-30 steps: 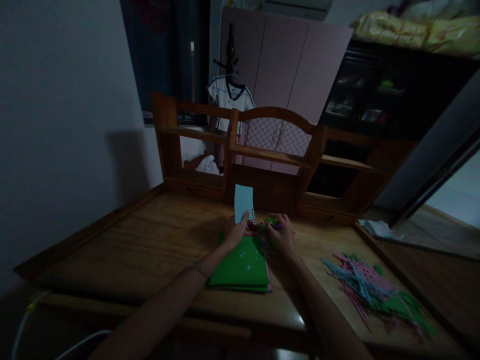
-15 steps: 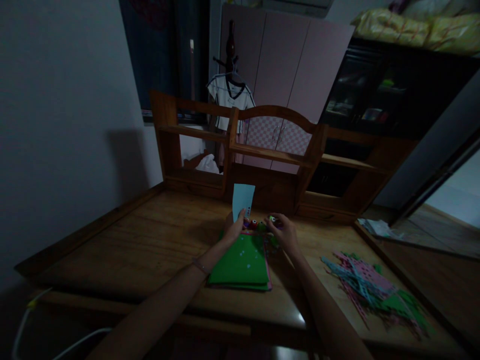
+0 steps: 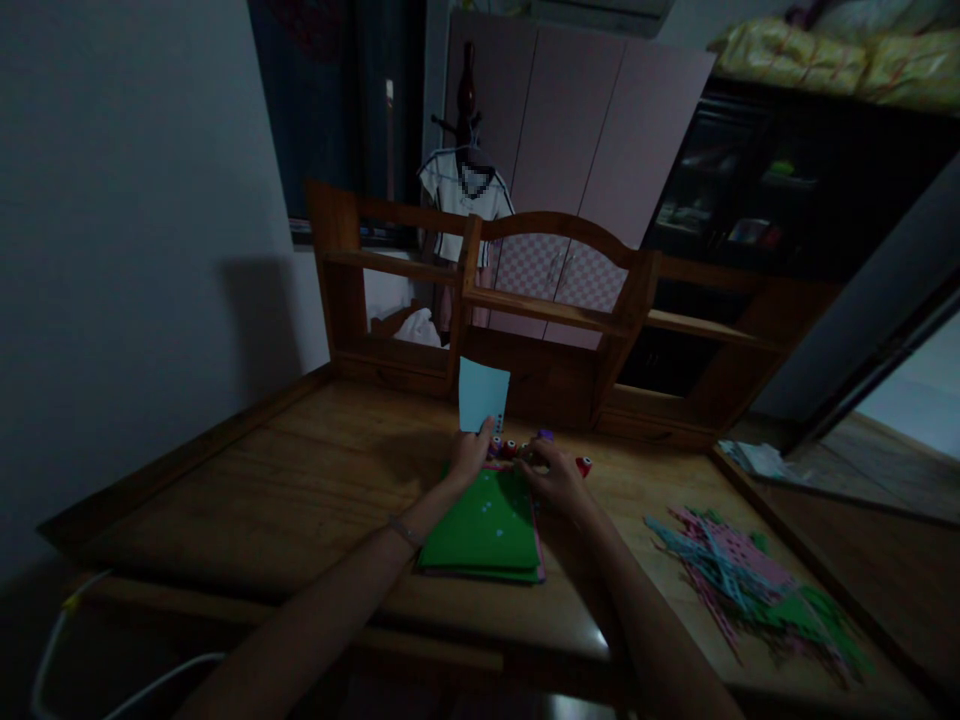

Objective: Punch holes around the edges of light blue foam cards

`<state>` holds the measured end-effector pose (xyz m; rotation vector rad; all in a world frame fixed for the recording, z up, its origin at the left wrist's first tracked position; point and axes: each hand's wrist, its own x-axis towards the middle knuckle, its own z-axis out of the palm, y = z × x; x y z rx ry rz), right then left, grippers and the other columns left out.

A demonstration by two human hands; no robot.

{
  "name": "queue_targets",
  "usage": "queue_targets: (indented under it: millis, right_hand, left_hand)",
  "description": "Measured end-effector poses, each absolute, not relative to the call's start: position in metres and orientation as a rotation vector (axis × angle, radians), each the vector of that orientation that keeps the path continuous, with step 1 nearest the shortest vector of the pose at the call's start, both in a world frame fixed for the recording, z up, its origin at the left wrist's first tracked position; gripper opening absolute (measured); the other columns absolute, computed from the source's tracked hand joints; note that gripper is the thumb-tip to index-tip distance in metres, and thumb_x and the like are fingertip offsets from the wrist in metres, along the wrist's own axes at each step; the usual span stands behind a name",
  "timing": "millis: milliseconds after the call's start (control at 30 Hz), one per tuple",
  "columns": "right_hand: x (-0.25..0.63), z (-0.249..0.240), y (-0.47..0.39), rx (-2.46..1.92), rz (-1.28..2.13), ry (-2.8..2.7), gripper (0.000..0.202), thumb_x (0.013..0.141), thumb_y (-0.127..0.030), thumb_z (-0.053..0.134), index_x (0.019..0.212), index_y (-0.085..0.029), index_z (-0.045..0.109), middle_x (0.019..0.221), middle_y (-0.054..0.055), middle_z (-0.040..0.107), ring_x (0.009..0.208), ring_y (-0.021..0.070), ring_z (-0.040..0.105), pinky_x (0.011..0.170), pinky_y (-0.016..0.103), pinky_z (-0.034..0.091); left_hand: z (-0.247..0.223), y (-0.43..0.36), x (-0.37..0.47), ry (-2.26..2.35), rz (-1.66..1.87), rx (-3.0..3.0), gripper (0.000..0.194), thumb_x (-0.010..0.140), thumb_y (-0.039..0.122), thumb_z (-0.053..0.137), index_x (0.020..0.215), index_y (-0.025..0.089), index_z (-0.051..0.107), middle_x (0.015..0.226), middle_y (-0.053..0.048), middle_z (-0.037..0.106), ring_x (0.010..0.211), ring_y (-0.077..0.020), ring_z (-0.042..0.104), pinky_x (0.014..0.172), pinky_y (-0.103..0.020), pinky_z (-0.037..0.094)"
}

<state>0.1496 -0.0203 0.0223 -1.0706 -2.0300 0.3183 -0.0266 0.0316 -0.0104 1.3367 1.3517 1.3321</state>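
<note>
My left hand (image 3: 472,452) is closed on a light blue paper card (image 3: 484,392), held upright with its thumb in front. A row of small dark marks or holes runs near the card's lower right edge. Below lies a stack of green paper sheets (image 3: 480,530) with pink edges showing and tiny pale blue cut shapes on top. My right hand (image 3: 553,475) is pinched at the stack's upper right corner; what its fingers hold is hidden. Small red pieces (image 3: 509,449) with white spots stand behind the stack, a purple one (image 3: 545,435) behind my right hand, and another red one (image 3: 585,466) to its right.
A pile of pink, blue and green paper strips and scraps (image 3: 750,580) lies on the wooden desk (image 3: 262,480) at the right. A wooden shelf unit (image 3: 547,305) rises along the desk's back edge. A wall stands at the left.
My right hand has shifted slightly left and down, and a red piece now shows to its right. The blue card has turned a little and shows wider.
</note>
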Motion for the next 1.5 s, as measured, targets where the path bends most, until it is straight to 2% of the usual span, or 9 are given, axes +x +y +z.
queue_targets:
  millis: [167,400,667,800,900,1033,1233,1500]
  right_hand:
    - [0.161,0.028,-0.017,-1.215,0.012,-1.978,0.025,0.081,-0.015,0.044,0.096,-0.022,0.062,0.097,0.007,0.061,0.097,0.0232,0.05,0.085,0.035,0.038]
    - [0.166,0.012,-0.009,-1.411,-0.155,-2.128,0.042,0.071,-0.012,0.052,0.111,-0.021,0.059,0.109,0.01,0.059,0.102,0.0271,0.047,0.086,0.036,0.036]
    - [0.173,0.007,-0.003,-1.498,-0.176,-2.1,0.047,0.068,-0.008,0.051,0.111,-0.022,0.06,0.107,0.008,0.061,0.101,0.0259,0.047,0.087,0.034,0.034]
    - [0.172,0.007,-0.005,-1.529,-0.163,-2.11,0.041,0.071,-0.013,0.054,0.111,-0.022,0.06,0.11,0.007,0.061,0.102,0.0257,0.047,0.088,0.034,0.032]
    - [0.169,0.006,-0.006,-1.533,-0.186,-2.13,0.044,0.071,-0.012,0.055,0.113,-0.024,0.058,0.114,0.006,0.06,0.105,0.0253,0.046,0.089,0.035,0.031]
    - [0.168,0.008,-0.006,-1.501,-0.211,-2.109,0.039,0.074,-0.011,0.053,0.111,-0.024,0.059,0.109,0.007,0.061,0.105,0.0242,0.047,0.088,0.034,0.033]
    - [0.165,0.02,-0.011,-1.381,-0.053,-1.87,0.024,0.085,-0.029,0.048,0.105,-0.021,0.059,0.102,0.008,0.061,0.093,0.0212,0.056,0.078,0.031,0.042]
    - [0.157,0.031,-0.018,-1.118,0.478,-1.37,0.033,0.079,-0.044,0.057,0.101,-0.02,0.055,0.095,0.009,0.066,0.08,0.0205,0.065,0.06,0.028,0.049]
  left_hand:
    - [-0.013,0.033,-0.027,1.367,1.325,1.384,0.064,0.081,0.066,0.031,0.048,0.016,0.054,0.05,-0.005,0.057,0.049,-0.0146,0.056,0.058,-0.025,0.042]
    - [-0.014,0.034,-0.028,1.42,1.319,1.433,0.064,0.081,0.065,0.03,0.046,0.016,0.053,0.05,-0.005,0.058,0.051,-0.0152,0.057,0.061,-0.026,0.041]
    - [-0.007,0.028,-0.028,1.46,1.289,1.439,0.064,0.082,0.063,0.03,0.044,0.017,0.052,0.048,-0.005,0.057,0.049,-0.015,0.056,0.06,-0.026,0.041]
    - [-0.01,0.03,-0.028,1.454,1.296,1.459,0.064,0.083,0.062,0.029,0.043,0.017,0.051,0.048,-0.005,0.057,0.051,-0.0148,0.056,0.061,-0.026,0.041]
    - [-0.012,0.031,-0.028,1.452,1.294,1.482,0.064,0.083,0.061,0.029,0.044,0.017,0.052,0.049,-0.005,0.058,0.053,-0.0149,0.057,0.062,-0.026,0.041]
    - [-0.011,0.03,-0.027,1.467,1.276,1.485,0.064,0.083,0.061,0.029,0.043,0.017,0.052,0.049,-0.005,0.057,0.052,-0.0145,0.056,0.062,-0.026,0.04]
    - [-0.008,0.027,-0.027,1.473,1.247,1.495,0.064,0.083,0.061,0.029,0.045,0.016,0.053,0.049,-0.004,0.057,0.052,-0.0144,0.056,0.062,-0.026,0.039]
    - [-0.011,0.029,-0.026,1.438,1.221,1.546,0.063,0.083,0.061,0.03,0.043,0.017,0.05,0.045,-0.003,0.054,0.049,-0.0143,0.054,0.062,-0.026,0.039]
